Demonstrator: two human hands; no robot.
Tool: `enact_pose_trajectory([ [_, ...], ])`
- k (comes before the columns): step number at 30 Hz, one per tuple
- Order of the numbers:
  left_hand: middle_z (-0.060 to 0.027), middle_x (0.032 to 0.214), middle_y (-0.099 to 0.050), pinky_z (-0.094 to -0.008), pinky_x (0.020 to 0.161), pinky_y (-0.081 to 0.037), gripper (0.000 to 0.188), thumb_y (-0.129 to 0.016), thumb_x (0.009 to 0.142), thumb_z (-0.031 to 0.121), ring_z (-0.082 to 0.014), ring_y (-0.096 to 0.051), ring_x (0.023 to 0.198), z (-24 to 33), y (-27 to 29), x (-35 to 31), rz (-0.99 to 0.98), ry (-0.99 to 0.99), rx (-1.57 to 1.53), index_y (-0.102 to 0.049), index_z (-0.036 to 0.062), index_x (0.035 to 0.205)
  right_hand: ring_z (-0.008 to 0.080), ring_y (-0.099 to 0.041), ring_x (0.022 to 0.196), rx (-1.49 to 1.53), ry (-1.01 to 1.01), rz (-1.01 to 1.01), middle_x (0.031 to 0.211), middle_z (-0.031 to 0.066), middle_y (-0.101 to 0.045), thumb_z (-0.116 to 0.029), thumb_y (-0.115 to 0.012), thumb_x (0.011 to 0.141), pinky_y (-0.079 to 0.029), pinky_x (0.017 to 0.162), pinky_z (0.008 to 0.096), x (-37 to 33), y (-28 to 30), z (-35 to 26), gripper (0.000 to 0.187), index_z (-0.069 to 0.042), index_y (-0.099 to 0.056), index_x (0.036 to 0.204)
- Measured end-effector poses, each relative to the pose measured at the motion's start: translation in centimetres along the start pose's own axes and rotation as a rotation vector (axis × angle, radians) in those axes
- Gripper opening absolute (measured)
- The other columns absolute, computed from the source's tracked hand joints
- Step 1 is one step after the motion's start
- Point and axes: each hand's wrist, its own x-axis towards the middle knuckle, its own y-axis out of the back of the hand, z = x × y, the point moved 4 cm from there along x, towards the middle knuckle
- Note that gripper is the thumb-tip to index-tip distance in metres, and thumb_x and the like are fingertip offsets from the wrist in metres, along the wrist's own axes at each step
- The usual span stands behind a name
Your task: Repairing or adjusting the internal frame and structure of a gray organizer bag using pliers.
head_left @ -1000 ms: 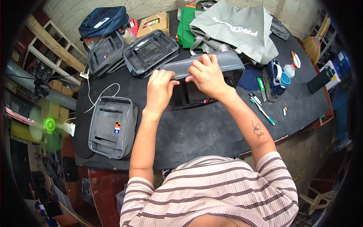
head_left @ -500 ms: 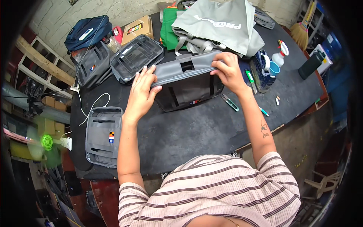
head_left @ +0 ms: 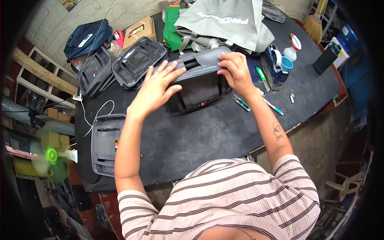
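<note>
Gray bag (head_left: 199, 94): stands upright on the counter (head_left: 188, 140) ahead of you, dark front facing you, smaller gray bag (head_left: 105, 138) off to your left. Your right hand (head_left: 236, 72) pinches the rim at its right top corner, thumb against fingers. Your left hand (head_left: 160, 86) is spread wide over the left top end, thumb out; how firmly it presses, can't tell. Step in hand looks like shaping the top edge; next move seems to call for steady right hold, even left pressure. Snips (head_left: 242, 104) lie just beside the bag, near your right forearm. Versus a second ago: hands were bunched close along the rim; now apart, one toward each end, left fingers stretched out.
</note>
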Motion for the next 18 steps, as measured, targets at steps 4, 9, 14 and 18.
enact_pose_trajectory([
  [4, -0.0147, 0.155, -0.034, -0.0576, 0.117, -0.011, 0.066, -0.065, 0.088, 0.043, -0.0342, -0.022, 0.147, -0.7, 1.2, -0.4, -0.041, -0.034, -0.222, -0.044, 0.0234, 0.147, 0.0278, -0.056, 0.116, 0.197, -0.145, -0.096, 0.116, 0.0092, -0.062, -0.021, -0.072, 0.083, -0.039, 0.1, 0.0397, 0.3, 1.0, 0.8, 0.032, -0.006, -0.061, 0.109],
  [9, -0.0137, 0.134, -0.058, -0.042, 0.112, -0.032, 0.04, -0.063, 0.091, 0.019, -0.0313, -0.043, 0.137, -1.2, 5.0, 0.7, 0.347, -0.099, -0.333, -0.06, 0.0091, 0.129, 0.0186, -0.056, 0.111, 0.361, -0.622, 0.048, 0.116, 0.0077, -0.062, -0.017, -0.069, 0.088, -0.042, 0.099, 0.0321, -4.4, 2.5, 4.7, 0.037, -0.002, -0.057, 0.12],
  [14, -0.0127, 0.125, -0.055, -0.0518, 0.105, -0.033, 0.047, -0.076, 0.076, 0.043, -0.0353, -0.043, 0.128, 2.6, 2.0, 2.3, 0.233, -0.181, 0.073, -0.064, 0.0058, 0.102, 0.0124, -0.058, 0.074, 0.329, -0.698, 0.022, 0.089, 0.0061, -0.061, -0.009, -0.069, 0.084, -0.047, 0.066, 0.0274, -10.2, -0.2, 1.9, 0.012, -0.002, -0.065, 0.093],
  [18, -0.0163, 0.131, -0.049, -0.0505, 0.105, -0.035, 0.053, -0.077, 0.076, 0.037, -0.0379, -0.045, 0.127, 2.7, -0.2, 3.9, 0.199, -0.105, 0.125, -0.056, 0.0048, 0.111, 0.0114, -0.061, 0.057, 0.626, -1.067, -0.535, 0.063, 0.0051, -0.061, -0.024, -0.079, 0.078, -0.05, 0.057, 0.0282, -11.3, -4.1, -2.1, 0.047, -0.002, -0.061, 0.115],
])
